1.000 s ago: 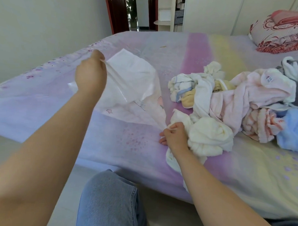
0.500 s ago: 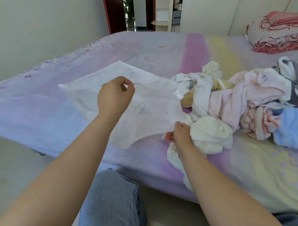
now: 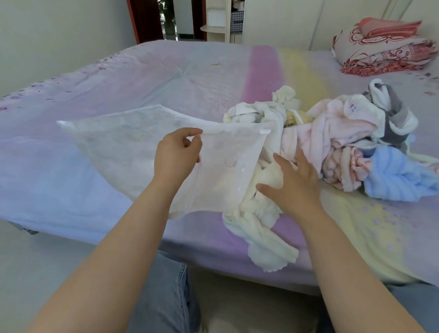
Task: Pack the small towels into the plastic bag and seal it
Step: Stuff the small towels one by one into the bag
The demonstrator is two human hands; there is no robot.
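A translucent white plastic bag [image 3: 119, 148] is held up over the bed, its mouth facing right toward the towels. My left hand [image 3: 176, 156] pinches the bag's upper edge between thumb and fingers. My right hand [image 3: 291, 183] hovers with spread fingers over a cream towel [image 3: 263, 227] that lies at the bag's mouth and trails off the bed's front edge. A heap of small towels [image 3: 339, 135] in white, pink, yellow, grey and blue lies just to the right.
The bed [image 3: 167, 74] carries a pastel purple, pink and yellow sheet. Folded red-patterned bedding [image 3: 384, 47] sits at the far right corner. My knees in jeans [image 3: 166, 296] are below the bed's front edge. A doorway stands beyond the bed.
My left hand brought the bag down and rightward, spreading it toward the towels. My right hand let go of the cream towel and now has its fingers spread.
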